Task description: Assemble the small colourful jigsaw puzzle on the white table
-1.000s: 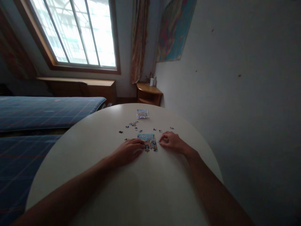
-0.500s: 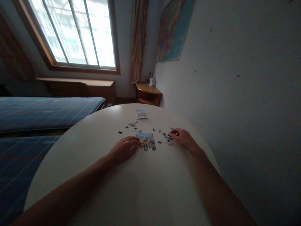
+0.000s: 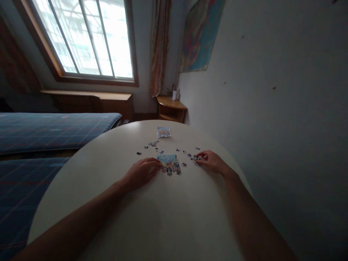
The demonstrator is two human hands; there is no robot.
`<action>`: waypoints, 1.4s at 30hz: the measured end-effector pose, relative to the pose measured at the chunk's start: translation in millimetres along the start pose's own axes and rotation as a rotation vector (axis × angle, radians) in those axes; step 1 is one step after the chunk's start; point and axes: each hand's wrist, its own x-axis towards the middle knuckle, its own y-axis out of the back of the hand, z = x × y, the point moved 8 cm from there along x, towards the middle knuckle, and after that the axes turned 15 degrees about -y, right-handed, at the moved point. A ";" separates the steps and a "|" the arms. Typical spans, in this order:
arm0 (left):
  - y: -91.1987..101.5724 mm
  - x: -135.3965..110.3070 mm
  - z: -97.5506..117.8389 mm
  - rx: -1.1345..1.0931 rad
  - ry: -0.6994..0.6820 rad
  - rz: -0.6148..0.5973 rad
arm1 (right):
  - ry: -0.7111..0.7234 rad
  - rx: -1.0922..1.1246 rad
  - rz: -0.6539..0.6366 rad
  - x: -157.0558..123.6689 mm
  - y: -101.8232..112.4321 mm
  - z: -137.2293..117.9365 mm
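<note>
A partly joined jigsaw puzzle (image 3: 169,164) lies on the round white table, its top edge blue and its lower edge uneven. My left hand (image 3: 143,169) rests flat at the puzzle's left side, fingers stretched out and fingertips touching its edge. To the right, my right hand (image 3: 212,162) reaches over a small cluster of loose puzzle pieces (image 3: 193,157). Its thumb and forefinger are apart at these pieces; whether they touch one is too small to tell. One loose piece (image 3: 184,165) sits between the puzzle and that cluster.
More loose pieces (image 3: 153,144) are scattered behind the puzzle, with a single dark piece (image 3: 139,153) at left. A printed picture packet (image 3: 163,132) lies near the far edge of the table (image 3: 163,217). A wall runs along the right; a bed (image 3: 54,130) stands at left.
My right hand has moved slightly toward me, from the back of the cluster onto its pieces, with thumb and forefinger spreading. The puzzle has shifted very little; my left hand stays beside it.
</note>
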 end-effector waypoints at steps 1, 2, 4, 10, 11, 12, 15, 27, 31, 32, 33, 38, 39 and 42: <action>3.3 -1.9 -5.7 0.033 0.044 0.006 | -0.001 -0.003 -0.001 0.5 -0.3 0.3; 7.3 -4.2 -11.8 0.065 0.090 0.013 | 0.001 -0.006 -0.002 1.1 -0.9 0.6; 15.0 -9.8 -24.3 0.112 0.173 0.013 | 0.016 -0.012 0.001 2.4 -2.7 0.5; 23.9 -23.2 -54.2 0.151 0.350 -0.033 | 0.071 -0.050 0.057 6.0 -5.6 0.3; 24.1 -24.0 -56.8 0.152 0.365 -0.034 | 0.069 -0.060 0.067 6.2 -5.5 0.5; 24.3 -24.8 -59.2 0.153 0.380 -0.032 | 0.066 -0.068 0.076 6.2 -5.2 0.6; 26.1 -27.6 -66.0 0.155 0.426 -0.024 | 0.063 -0.077 0.094 5.7 -4.7 -0.6; 32.3 -41.4 -101.7 0.238 0.484 0.053 | 0.156 -0.202 0.132 0.1 -24.4 -24.0; 30.8 -38.7 -100.6 0.234 0.493 0.034 | 0.153 -0.210 0.129 -0.9 -26.4 -25.4; 31.3 -37.9 -99.9 0.230 0.498 0.039 | 0.158 -0.200 0.135 -0.5 -25.5 -25.5; 31.9 -37.0 -99.3 0.225 0.505 0.047 | 0.161 -0.188 0.143 0.0 -24.3 -25.5; 32.6 -33.7 -97.9 0.198 0.529 0.075 | 0.163 -0.159 0.165 2.7 -21.8 -26.0; 32.4 -33.5 -98.0 0.196 0.531 0.077 | 0.161 -0.157 0.169 3.1 -21.8 -26.3; 32.1 -34.3 -99.0 0.202 0.541 0.079 | 0.158 -0.156 0.183 4.5 -21.9 -26.8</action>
